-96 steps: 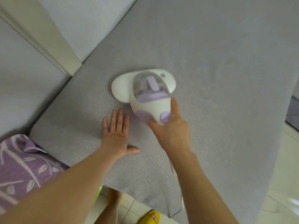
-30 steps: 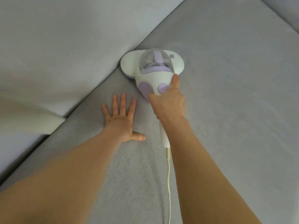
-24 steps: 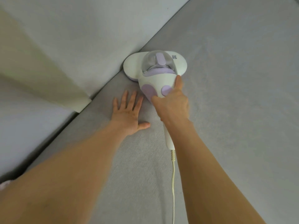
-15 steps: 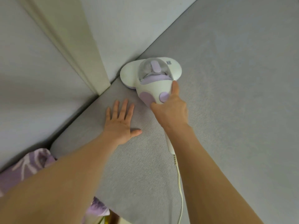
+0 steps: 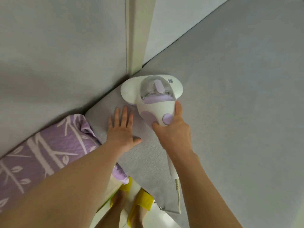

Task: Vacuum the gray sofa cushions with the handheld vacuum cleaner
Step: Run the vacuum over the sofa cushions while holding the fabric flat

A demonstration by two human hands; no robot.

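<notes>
The white and lilac handheld vacuum cleaner (image 5: 153, 94) lies head-down on the gray seat cushion (image 5: 230, 96), its wide head close to the crease below the back cushion (image 5: 57, 46). My right hand (image 5: 172, 129) grips its handle, thumb along the right side. My left hand (image 5: 120, 130) rests flat on the cushion just left of the vacuum, fingers straight and spread. The vacuum's white cord (image 5: 178, 191) trails back under my right forearm and off the cushion's near edge.
A purple leaf-patterned cloth (image 5: 41, 153) lies at the cushion's left end. A cream upright strip (image 5: 139, 33) divides the back panels. Below the cushion edge are my feet in yellow slippers (image 5: 139, 206) on a pale floor.
The vacuum has slid left along the back crease toward the cushion's left corner, with my left hand following flat beside it. The purple cloth and my feet have come into view.
</notes>
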